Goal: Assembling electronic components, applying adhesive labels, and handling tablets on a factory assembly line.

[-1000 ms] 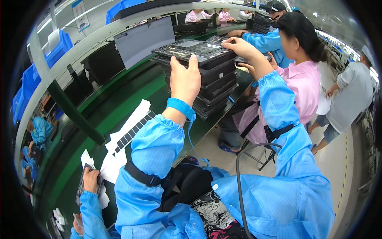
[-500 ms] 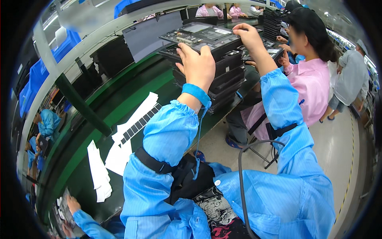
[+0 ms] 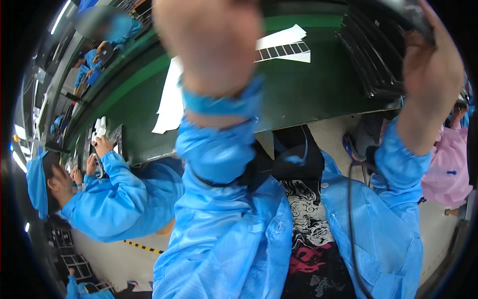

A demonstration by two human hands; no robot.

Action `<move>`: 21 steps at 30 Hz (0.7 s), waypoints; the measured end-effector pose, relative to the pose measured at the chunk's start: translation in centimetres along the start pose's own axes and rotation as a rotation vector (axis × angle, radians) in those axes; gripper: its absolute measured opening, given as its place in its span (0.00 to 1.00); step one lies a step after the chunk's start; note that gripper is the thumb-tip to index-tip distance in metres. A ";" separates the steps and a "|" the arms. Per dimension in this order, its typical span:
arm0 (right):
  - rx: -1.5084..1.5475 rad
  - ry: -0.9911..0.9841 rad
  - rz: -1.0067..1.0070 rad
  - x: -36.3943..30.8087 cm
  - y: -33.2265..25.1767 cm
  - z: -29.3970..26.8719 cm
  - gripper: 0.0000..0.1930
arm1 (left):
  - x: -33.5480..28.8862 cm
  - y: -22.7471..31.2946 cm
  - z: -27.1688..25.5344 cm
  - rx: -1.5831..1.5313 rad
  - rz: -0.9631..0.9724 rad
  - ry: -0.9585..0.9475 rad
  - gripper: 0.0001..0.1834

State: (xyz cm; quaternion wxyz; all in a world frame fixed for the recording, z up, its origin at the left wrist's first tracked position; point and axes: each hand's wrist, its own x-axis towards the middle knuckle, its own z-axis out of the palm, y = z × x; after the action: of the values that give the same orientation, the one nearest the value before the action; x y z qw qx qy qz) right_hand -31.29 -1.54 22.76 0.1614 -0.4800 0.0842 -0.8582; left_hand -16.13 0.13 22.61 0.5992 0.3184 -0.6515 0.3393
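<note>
My right hand [image 3: 429, 70] is at the upper right, its thumb and fingers closed on the edge of a dark laptop base [image 3: 398, 14], partly cut off by the picture's top. Below and left of it stands a stack of black laptop bases [image 3: 366, 55] on the green table [image 3: 294, 92]. My left hand [image 3: 209, 40] is raised at the top, badly blurred, its fingers out of the picture; a blue wrist strap circles that wrist. Behind my left forearm lie white paper sheets [image 3: 172, 99] and a strip of black rectangular stickers [image 3: 284, 51].
A co-worker in blue [image 3: 119, 199] sits close at my left, hands over parts at the table. Another person in pink [image 3: 448, 164] is at my right. A dark cable [image 3: 350, 224] hangs down my front. The table's front edge [image 3: 318, 121] runs before me.
The view has swung left and down, bringing the co-worker in blue into view. My left hand has blurred, with its fingers out of view. The laptop base is now mostly cut off at top right.
</note>
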 end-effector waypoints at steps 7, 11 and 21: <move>-0.087 -0.333 0.684 -4.4 11.1 -4.3 0.18 | -11.2 -7.1 -8.5 -1.167 -1.133 -0.057 0.35; -0.003 -0.215 0.943 -7.5 14.0 -9.4 0.16 | -16.5 -8.5 -6.7 -1.358 -1.308 -0.252 0.35; -0.355 0.210 0.845 -13.5 16.1 -18.3 0.07 | -22.3 0.7 -4.2 -0.239 -0.953 -0.661 0.45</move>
State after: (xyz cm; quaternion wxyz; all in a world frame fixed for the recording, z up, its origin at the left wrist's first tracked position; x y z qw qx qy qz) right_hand -37.16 -11.87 -2.46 0.4028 -0.3342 0.4337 -0.7335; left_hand -12.55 4.13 0.54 0.4826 0.5950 -0.6225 -0.1601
